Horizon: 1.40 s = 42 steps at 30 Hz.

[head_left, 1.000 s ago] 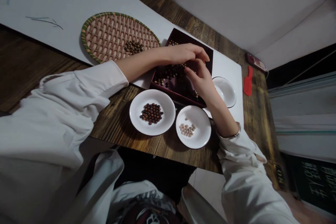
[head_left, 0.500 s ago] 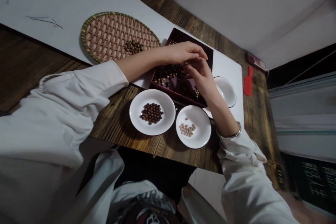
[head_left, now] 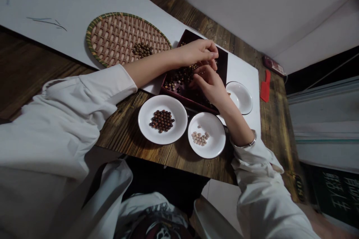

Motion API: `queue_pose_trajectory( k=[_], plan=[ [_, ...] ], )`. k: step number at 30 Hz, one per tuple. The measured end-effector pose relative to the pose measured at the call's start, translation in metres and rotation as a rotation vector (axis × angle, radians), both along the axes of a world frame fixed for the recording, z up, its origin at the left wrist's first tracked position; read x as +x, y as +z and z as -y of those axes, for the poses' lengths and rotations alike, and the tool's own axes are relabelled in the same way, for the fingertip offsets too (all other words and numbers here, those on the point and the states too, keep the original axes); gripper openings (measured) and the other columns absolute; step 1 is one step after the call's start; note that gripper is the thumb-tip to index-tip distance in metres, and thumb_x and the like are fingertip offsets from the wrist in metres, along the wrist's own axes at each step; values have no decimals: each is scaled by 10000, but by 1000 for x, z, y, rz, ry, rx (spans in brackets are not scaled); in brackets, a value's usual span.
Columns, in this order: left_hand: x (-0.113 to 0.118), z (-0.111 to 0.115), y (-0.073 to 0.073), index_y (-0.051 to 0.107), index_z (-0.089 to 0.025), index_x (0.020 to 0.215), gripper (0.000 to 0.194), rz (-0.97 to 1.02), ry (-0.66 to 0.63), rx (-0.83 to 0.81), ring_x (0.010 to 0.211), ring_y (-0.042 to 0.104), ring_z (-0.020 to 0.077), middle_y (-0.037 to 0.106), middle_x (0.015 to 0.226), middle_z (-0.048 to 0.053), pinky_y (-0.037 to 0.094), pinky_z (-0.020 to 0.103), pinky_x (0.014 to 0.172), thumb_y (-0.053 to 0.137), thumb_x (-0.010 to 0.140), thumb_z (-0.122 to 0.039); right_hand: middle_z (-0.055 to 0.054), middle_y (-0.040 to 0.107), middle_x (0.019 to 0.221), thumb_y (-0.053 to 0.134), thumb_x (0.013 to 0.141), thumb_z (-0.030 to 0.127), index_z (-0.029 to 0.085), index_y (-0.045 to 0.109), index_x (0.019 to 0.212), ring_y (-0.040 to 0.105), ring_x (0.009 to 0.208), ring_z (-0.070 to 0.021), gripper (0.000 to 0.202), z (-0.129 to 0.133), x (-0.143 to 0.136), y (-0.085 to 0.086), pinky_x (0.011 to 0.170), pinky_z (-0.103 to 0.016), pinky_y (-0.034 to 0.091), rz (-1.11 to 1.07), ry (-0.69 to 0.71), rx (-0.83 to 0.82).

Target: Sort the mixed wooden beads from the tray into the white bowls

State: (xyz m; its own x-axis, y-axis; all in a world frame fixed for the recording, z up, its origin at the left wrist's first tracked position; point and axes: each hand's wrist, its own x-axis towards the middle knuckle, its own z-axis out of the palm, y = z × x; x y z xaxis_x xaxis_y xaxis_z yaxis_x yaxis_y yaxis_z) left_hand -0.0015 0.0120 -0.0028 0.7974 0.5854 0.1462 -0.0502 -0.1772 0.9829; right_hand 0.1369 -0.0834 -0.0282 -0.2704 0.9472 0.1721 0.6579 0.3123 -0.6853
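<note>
Left hand (head_left: pixel 198 52), right hand (head_left: pixel 209 85): both curled over mixed beads (head_left: pixel 181 77) in the maroon tray (head_left: pixel 222 67); whether either pinches one, the dim view cannot tell. Hazard: spilled beads, should the right forearm (head_left: pixel 235 121) knock the adjacent pale-bead dish (head_left: pixel 215 134), near the front edge of the wooden table (head_left: pixel 168 155). Freer room: leftward, white board (head_left: pixel 56 0).

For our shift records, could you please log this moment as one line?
Left hand: above dark red box; right hand: close by, above box; held: unclear; front larger bowl: brown beads; front smaller bowl: pale beads
</note>
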Motion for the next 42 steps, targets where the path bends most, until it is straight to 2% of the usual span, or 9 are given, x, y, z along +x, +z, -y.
queue_pose_trajectory(
  k=[9,15,20,25,28,34,37,40,42],
  plan=[
    [-2,3,4,513,-198,836,248,114,-26,-52,845,664,177,748,883,34,486,382,878,653,847,-402,-43,685,788,500,920,623,235,611,838,653,850,-258,412,6,-4,16,846,-465,550,147,43,-2],
    [-2,0,2,631,-244,971,337,-11,-49,48,1024,580,245,726,822,44,433,408,896,665,818,-542,-43,682,766,562,903,548,244,607,783,640,815,-256,330,3,-3,13,846,-458,552,154,38,7],
    [-7,1,3,668,-181,970,453,-26,-128,32,930,573,240,652,700,60,435,433,867,667,811,-605,-46,683,757,582,912,431,231,624,776,636,826,-260,245,4,-4,15,874,-472,533,151,70,-26],
    [-16,1,7,677,-152,942,510,-80,-203,-25,926,589,235,608,635,60,430,425,895,595,847,-646,-34,674,729,601,889,402,224,619,751,614,691,-220,226,6,-4,15,766,-432,565,178,84,-8],
    [-19,-1,6,692,-149,906,519,-126,-236,-33,860,622,214,594,605,52,457,386,852,589,842,-654,-37,689,758,588,892,415,223,635,779,637,723,-227,228,6,-4,13,778,-429,572,190,89,-9],
    [-20,1,8,739,-199,902,468,-244,-375,-9,685,655,193,616,614,37,493,328,711,630,798,-642,-99,710,1099,589,896,362,186,655,1094,648,1089,-301,273,4,-1,3,985,-481,506,163,132,19],
    [-21,2,11,759,-194,912,469,-268,-435,-34,517,576,125,637,621,30,449,276,566,653,787,-633,-99,680,1207,609,886,338,191,641,1168,605,1195,-295,320,3,-1,2,1052,-470,463,121,165,63],
    [-21,1,11,766,-179,851,430,-254,-539,-93,401,474,76,621,561,14,330,230,430,715,753,-595,-76,681,1224,586,892,319,195,667,1144,622,1174,-263,292,4,-1,3,1047,-436,473,83,208,37],
    [-21,-1,10,771,-178,837,398,-250,-609,-140,428,518,91,634,554,17,354,220,438,763,717,-557,-68,707,1163,561,900,310,186,694,1085,650,1110,-244,259,5,-1,4,1016,-413,496,84,196,-16]
  ],
)
